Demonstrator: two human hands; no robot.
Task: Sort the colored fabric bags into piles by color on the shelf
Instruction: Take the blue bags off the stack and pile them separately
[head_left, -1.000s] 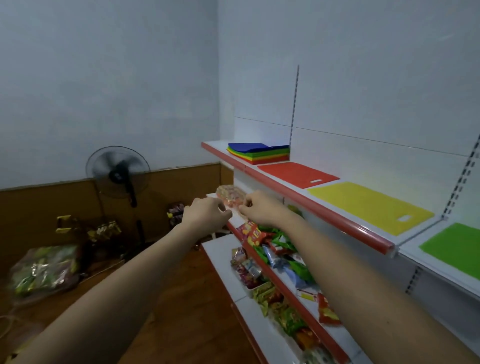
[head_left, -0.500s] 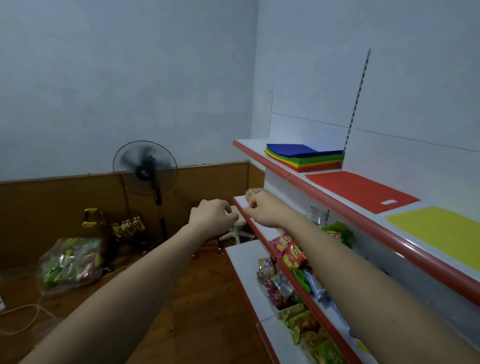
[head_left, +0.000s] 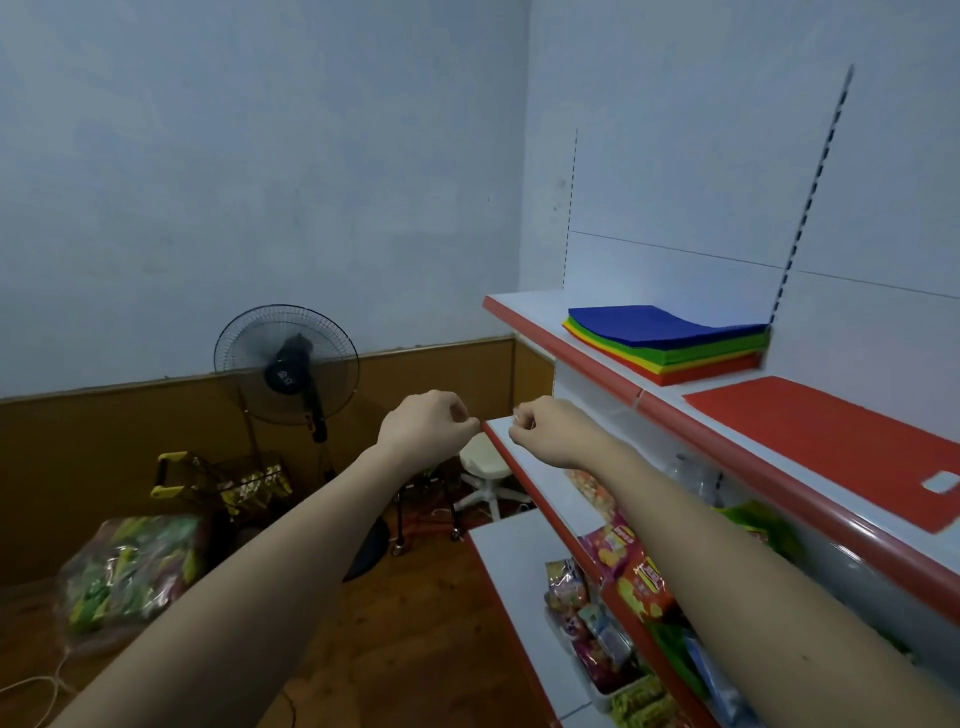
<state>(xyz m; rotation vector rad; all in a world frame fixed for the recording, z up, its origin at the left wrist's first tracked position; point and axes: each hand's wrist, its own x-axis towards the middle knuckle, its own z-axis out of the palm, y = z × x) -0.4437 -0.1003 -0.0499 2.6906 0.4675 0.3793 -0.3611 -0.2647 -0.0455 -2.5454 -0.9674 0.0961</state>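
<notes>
Both hands, left (head_left: 426, 423) and right (head_left: 545, 428), curling empty below mixed bag stack (head_left: 667, 340); risk: dragging several colours together.

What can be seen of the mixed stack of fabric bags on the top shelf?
The mixed stack lies flat at the far end of the top shelf, its right end by the slotted upright. A blue bag covers the top; green, yellow, orange and red layers show along its edges. It looks like thin felt-like fabric. Neither hand touches it; a single red bag lies apart, nearer.
</notes>
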